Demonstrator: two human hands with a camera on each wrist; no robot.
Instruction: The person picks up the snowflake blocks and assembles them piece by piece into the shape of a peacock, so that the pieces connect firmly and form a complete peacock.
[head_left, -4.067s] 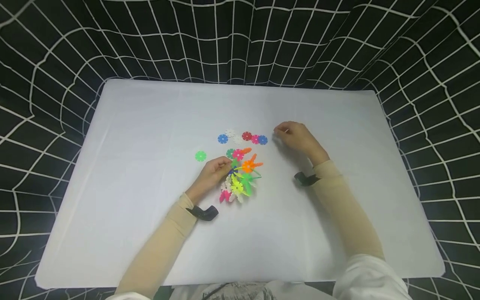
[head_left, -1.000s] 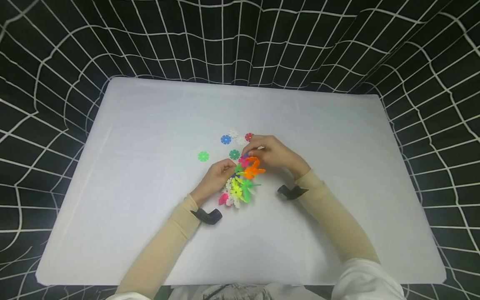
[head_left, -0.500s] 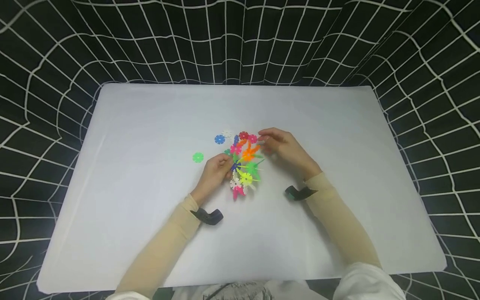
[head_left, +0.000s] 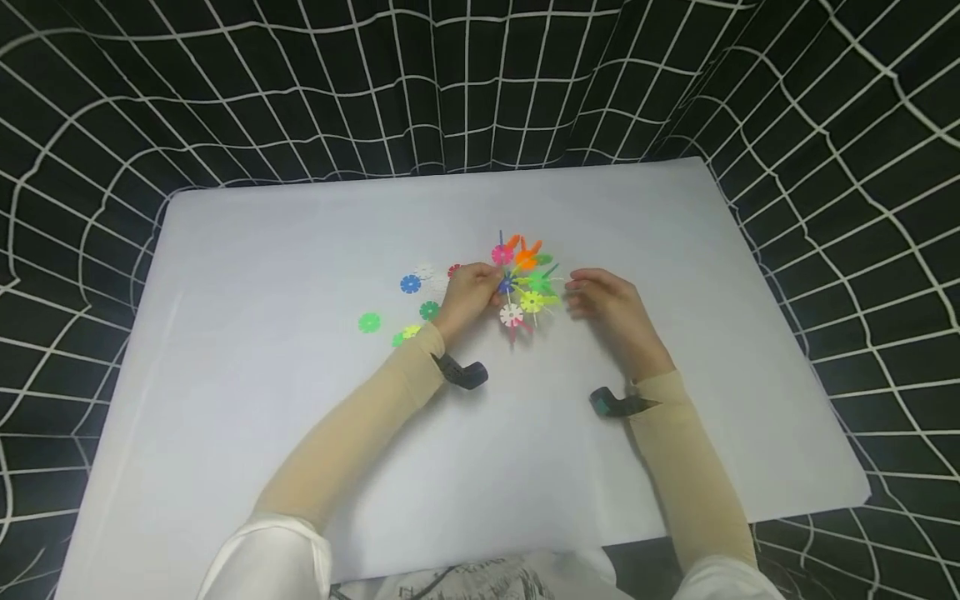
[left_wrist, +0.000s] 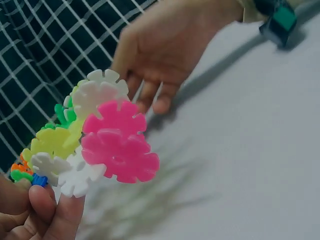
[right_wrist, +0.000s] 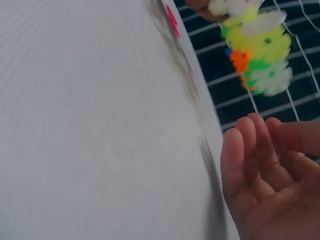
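Note:
In the head view my left hand [head_left: 468, 296] pinches a cluster of interlocking plastic snowflake discs [head_left: 531, 302] above the table. Pink, orange, green, yellow, white and blue discs are slotted together in it; a blue one stands edge-on at its top. Up close in the left wrist view, two pink discs [left_wrist: 120, 155] face the camera, with left thumb and fingers gripping blue and white pieces. Just right of the cluster, apart from it, is my right hand [head_left: 615, 312]. The right wrist view shows its fingers [right_wrist: 233, 155] loosely bent, holding nothing.
Loose discs lie left of the cluster: blue [head_left: 410, 284], white [head_left: 425, 271], red [head_left: 454, 271], dark green [head_left: 430, 311] and light green [head_left: 369, 322]. A yellow disc [head_left: 411, 332] lies beside the left forearm. Black cloth with white grid lines [head_left: 337, 100] surrounds the white table [head_left: 247, 350].
My right hand has worked at the cluster's top and come away. A blue disc from the table now stands there. My left hand has carried the cluster right and farther off, uncovering discs.

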